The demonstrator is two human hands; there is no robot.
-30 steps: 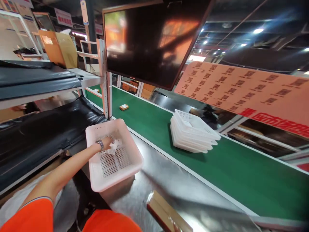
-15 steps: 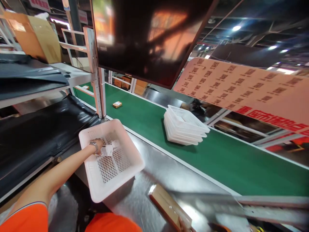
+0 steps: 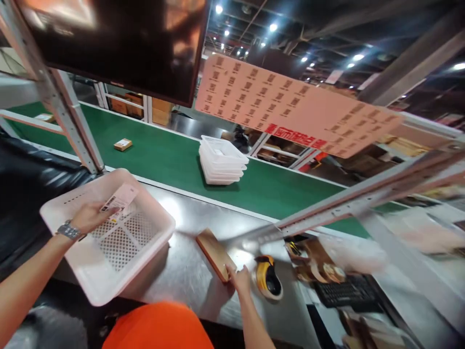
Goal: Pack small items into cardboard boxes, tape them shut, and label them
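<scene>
Lifting the label slip (image 3: pixel 119 199) out of the white basket (image 3: pixel 152 242), left of frame, your left hand (image 3: pixel 87 216) now pinches it in closed fingers | right hand (image 3: pixel 240 279), newly in view, rests open-fingered on the cardboard box (image 3: pixel 215 254) on the counter (image 3: pixel 189 271) beside the tape dispenser (image 3: pixel 268 277).

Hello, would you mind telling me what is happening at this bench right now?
A person in orange sleeves works at a steel bench beside a green conveyor belt. The left hand holds a pink barcoded label over a white perforated basket. The right hand rests on a flat brown box, next to a yellow tape dispenser. A stack of white baskets and a small carton sit on the belt.
</scene>
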